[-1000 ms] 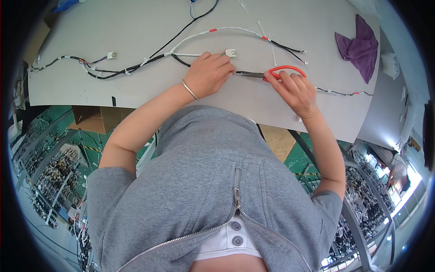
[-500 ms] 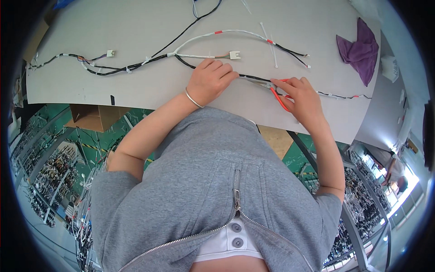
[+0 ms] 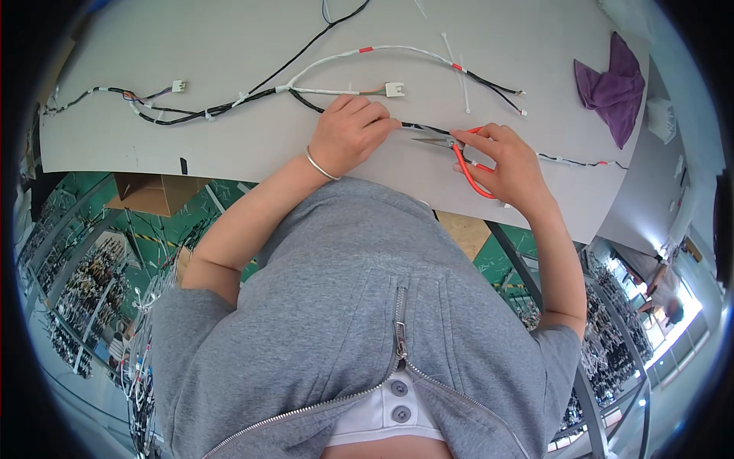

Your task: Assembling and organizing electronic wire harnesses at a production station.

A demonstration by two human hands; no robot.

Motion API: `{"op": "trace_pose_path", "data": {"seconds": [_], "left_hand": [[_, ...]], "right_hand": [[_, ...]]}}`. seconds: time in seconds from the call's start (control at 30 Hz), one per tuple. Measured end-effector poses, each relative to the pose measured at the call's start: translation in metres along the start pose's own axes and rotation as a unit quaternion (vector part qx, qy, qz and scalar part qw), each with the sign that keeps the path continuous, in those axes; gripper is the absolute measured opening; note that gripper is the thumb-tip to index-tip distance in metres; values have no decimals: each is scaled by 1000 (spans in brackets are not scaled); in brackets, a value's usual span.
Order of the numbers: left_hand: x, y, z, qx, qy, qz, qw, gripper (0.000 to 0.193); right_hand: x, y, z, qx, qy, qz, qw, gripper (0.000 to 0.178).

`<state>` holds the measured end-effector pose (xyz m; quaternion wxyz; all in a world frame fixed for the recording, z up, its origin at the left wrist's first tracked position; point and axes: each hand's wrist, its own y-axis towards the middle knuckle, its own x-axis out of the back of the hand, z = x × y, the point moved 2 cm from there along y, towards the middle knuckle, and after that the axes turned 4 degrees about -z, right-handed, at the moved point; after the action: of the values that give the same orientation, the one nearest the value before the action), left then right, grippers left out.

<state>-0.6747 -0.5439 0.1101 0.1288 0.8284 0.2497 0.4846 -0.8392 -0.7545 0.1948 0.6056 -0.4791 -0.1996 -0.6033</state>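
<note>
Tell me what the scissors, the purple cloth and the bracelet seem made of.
Scissors: grey metal blades, by their dull sheen; smooth red handles, probably plastic-coated or plastic, by their even colour. Purple cloth: matt, soft fabric, by its limp folds; fibre unclear. Bracelet: likely polished metal, from its silvery gleam.

1. The left forearm (image 3: 264,206) crosses the near edge of the tabletop (image 3: 245,145), slanting away and rightward, elbow bent outward.
2. The left hand (image 3: 352,134) is back-upward, knuckles bent, fingertips drawn together and pointing toward the right edge.
3. The right forearm (image 3: 562,260) crosses that same near edge, leaning leftward.
4. I see the right hand (image 3: 508,168) turned inward, fingers curled, thumb spread from the forefinger.
</note>
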Motion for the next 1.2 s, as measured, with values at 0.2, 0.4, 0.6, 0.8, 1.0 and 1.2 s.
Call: {"op": "trace_pose_path", "data": {"seconds": [0.2, 0.4, 0.6, 0.8, 1.0, 1.2], "left_hand": [[-1, -1, 2, 1, 3, 2, 1000, 22], [-2, -1, 5, -6, -10, 1, 1000, 18], [0, 1, 5, -6, -24, 20, 999, 18], [-3, 2, 3, -29, -23, 19, 999, 19], [6, -1, 9, 12, -1, 33, 999, 12], [0, 2, -3, -7, -50, -44, 998, 17]], "right_hand": [[4, 9, 2, -14, 5, 30, 999, 47], [10, 23, -4, 19, -14, 58, 998, 44], [1, 37, -26, 158, -43, 3, 987, 47], [-11, 40, -49, 178, 44, 33, 983, 46], [4, 58, -25, 172, 207, -69, 961, 38], [34, 88, -210, -106, 145, -393, 902, 61]]}}
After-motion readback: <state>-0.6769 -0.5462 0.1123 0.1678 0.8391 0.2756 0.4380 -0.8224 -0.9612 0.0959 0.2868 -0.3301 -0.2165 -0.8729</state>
